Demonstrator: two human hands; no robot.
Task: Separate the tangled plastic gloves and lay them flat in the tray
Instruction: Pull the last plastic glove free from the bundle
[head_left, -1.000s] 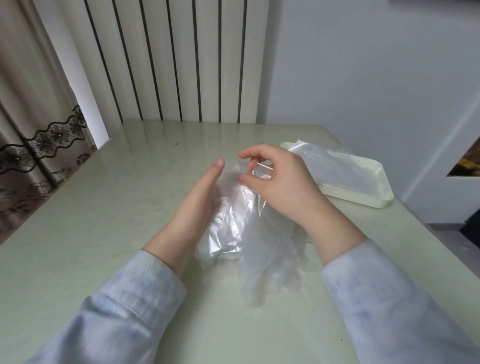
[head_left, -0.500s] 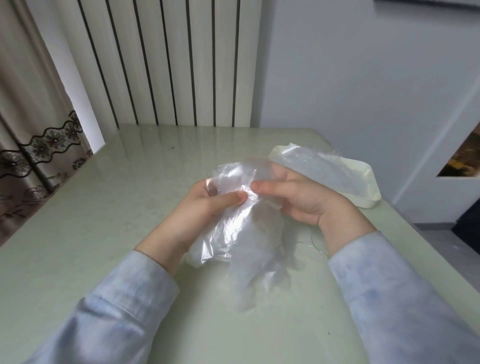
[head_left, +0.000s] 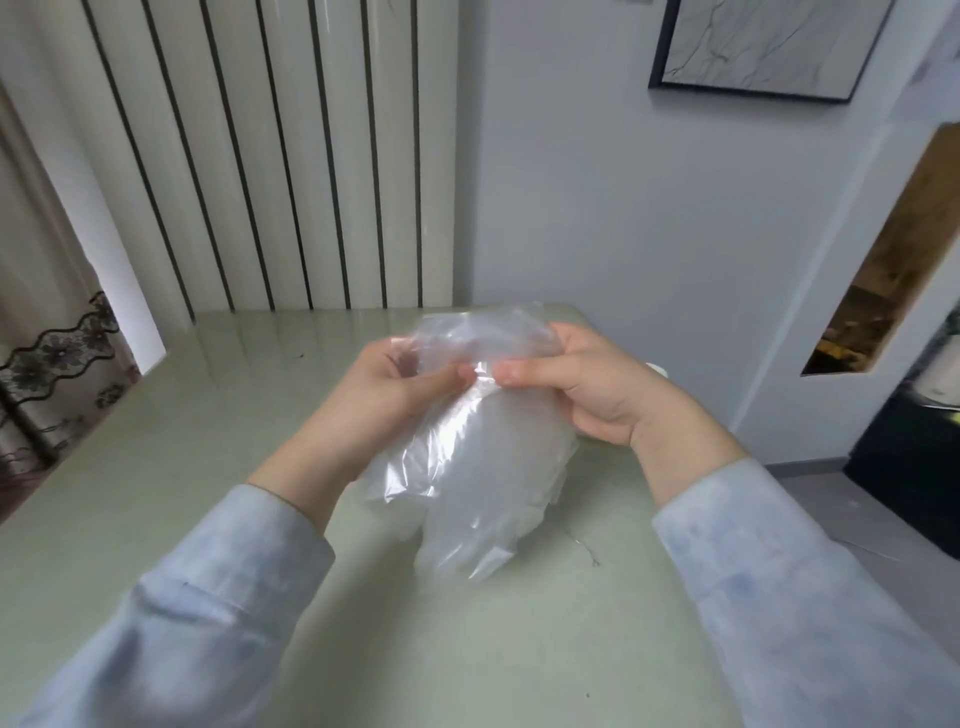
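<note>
Two hands (head_left: 387, 387) (head_left: 592, 387) on gloves (head_left: 478, 467), tray (head_left: 657, 369) behind.

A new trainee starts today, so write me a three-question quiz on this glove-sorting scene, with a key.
1. The left hand and right hand: which grip the plastic gloves? A) left only B) right only C) both
2. True or false: the plastic gloves lie spread flat on the table.
3. What hangs on the wall at upper right?
Key: 1 C, thumbs pinching near the top. 2 False, they are bunched and held up. 3 A dark-framed picture.
</note>
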